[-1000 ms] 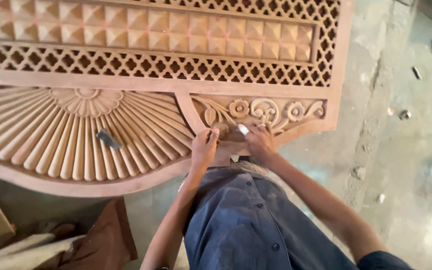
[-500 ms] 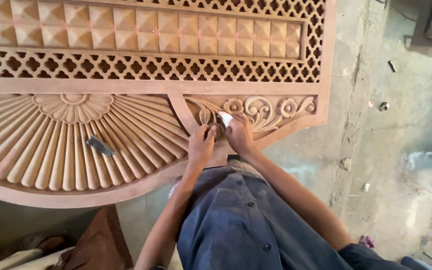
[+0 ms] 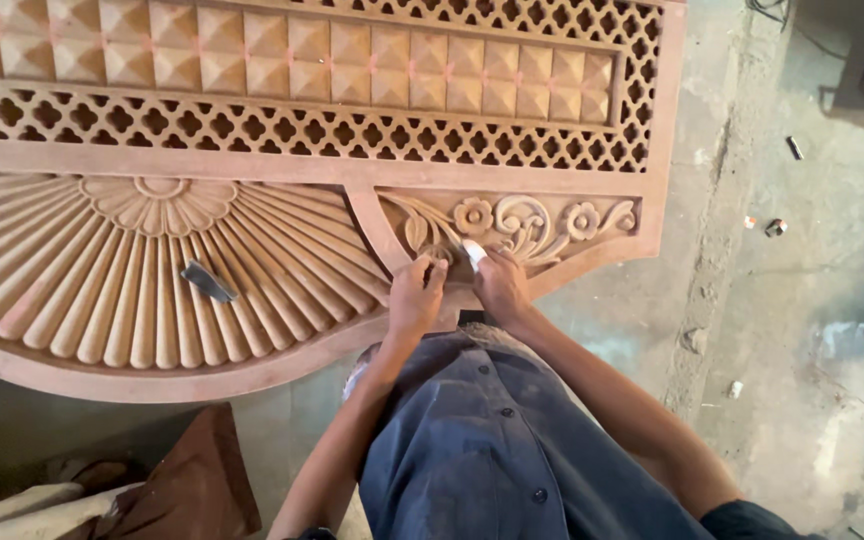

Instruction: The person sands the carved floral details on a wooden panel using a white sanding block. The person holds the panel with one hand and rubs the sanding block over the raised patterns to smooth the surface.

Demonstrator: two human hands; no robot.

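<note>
A large carved wooden panel (image 3: pixel 312 170) is lying flat on the concrete floor (image 3: pixel 812 300), and the person is leaning over its near edge. Both hands are resting close together on the floral carving (image 3: pixel 512 225), which is sitting in the panel's near right corner, just right of the fan-shaped ribbed section (image 3: pixel 122 270).

The left hand (image 3: pixel 415 298) is lying knuckles-up on the carving's left part, fingers curled down against the wood; whether it is gripping anything cannot be told. The right hand (image 3: pixel 500 285) is sitting just beside it, to the right, fingers closed around a small white piece (image 3: pixel 474 252) whose tip is sticking out on the far side and touching the carved leaves.

A small dark flat tool (image 3: pixel 209 281) is lying loose on the fan ribs, well left of the hands. Beyond the fan and carving, a lattice band (image 3: pixel 282 130) is running across the panel, with a row of pyramid blocks (image 3: pixel 282 55) farther still. Small bits of debris (image 3: pixel 775 227) are lying scattered on the floor to the right.
</note>
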